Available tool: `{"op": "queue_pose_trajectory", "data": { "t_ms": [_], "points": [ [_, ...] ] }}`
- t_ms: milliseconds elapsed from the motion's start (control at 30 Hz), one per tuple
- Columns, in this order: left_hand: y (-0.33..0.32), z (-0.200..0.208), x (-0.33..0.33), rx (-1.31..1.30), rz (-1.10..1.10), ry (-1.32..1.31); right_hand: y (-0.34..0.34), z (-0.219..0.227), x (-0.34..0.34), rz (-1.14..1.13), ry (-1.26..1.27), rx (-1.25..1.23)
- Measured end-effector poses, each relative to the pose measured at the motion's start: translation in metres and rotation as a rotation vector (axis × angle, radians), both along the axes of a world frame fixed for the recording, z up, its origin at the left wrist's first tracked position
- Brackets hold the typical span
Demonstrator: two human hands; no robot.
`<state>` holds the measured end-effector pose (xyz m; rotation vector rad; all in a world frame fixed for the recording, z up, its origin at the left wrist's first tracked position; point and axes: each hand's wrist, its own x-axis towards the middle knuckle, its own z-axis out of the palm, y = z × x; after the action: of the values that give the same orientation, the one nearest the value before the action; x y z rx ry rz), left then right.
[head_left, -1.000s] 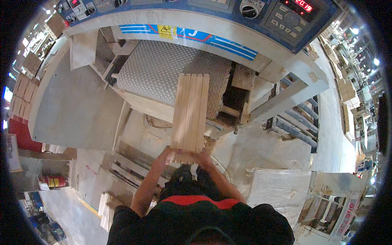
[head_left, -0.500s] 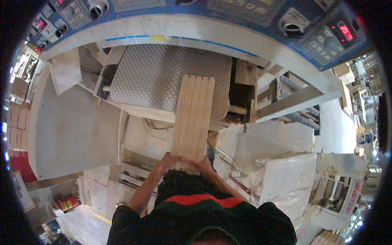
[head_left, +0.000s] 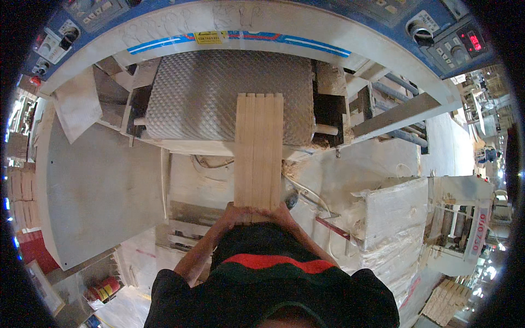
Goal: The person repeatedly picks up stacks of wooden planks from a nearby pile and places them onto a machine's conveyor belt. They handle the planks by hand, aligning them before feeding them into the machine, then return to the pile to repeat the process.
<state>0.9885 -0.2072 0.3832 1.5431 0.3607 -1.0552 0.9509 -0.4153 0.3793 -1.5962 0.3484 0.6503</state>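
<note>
Several pale wooden slats (head_left: 258, 147) lie side by side as one bundle, their long sides touching or nearly so. The far ends rest on the bumpy grey conveyor belt (head_left: 191, 98) of a machine. Around the near end, close to my body, my left hand (head_left: 239, 213) grips the left edge. On the opposite edge my right hand (head_left: 278, 212) does the same. Fingers under the wood are hidden.
A machine beam (head_left: 180, 33) crosses above the belt, with blue control panels (head_left: 448, 46) behind it. A grey panel (head_left: 104, 186) stands at left. At right is a plastic-wrapped block (head_left: 394, 218); a red fire extinguisher (head_left: 104, 288) lies lower left.
The slats have turned from a slight slant to nearly straight ahead, and the gaps between them look narrower. Both hands keep hold of the near end. The whole view has shifted slightly.
</note>
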Motion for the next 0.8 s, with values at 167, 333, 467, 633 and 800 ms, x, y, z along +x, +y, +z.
{"op": "queue_pose_trajectory", "data": {
  "t_ms": [167,333,467,633,800],
  "points": [
    [-0.016,-0.01,-0.01,0.042,0.108,0.098,-0.012,-0.037,-0.017,0.064,-0.049,-0.109],
    [0.01,-0.092,-0.021,0.095,-0.174,-0.085,-0.008,-0.067,-0.018,0.127,-0.266,-0.211],
    [-0.013,-0.02,-0.012,0.094,0.105,0.043,-0.017,-0.069,-0.024,0.073,-0.046,-0.187],
    [-0.004,-0.035,-0.017,0.019,0.23,0.095,-0.006,-0.033,-0.014,-0.033,0.0,-0.086],
    [-0.001,-0.039,-0.014,-0.144,0.082,0.033,-0.011,-0.04,-0.018,0.021,-0.193,-0.085]
  ]
}}
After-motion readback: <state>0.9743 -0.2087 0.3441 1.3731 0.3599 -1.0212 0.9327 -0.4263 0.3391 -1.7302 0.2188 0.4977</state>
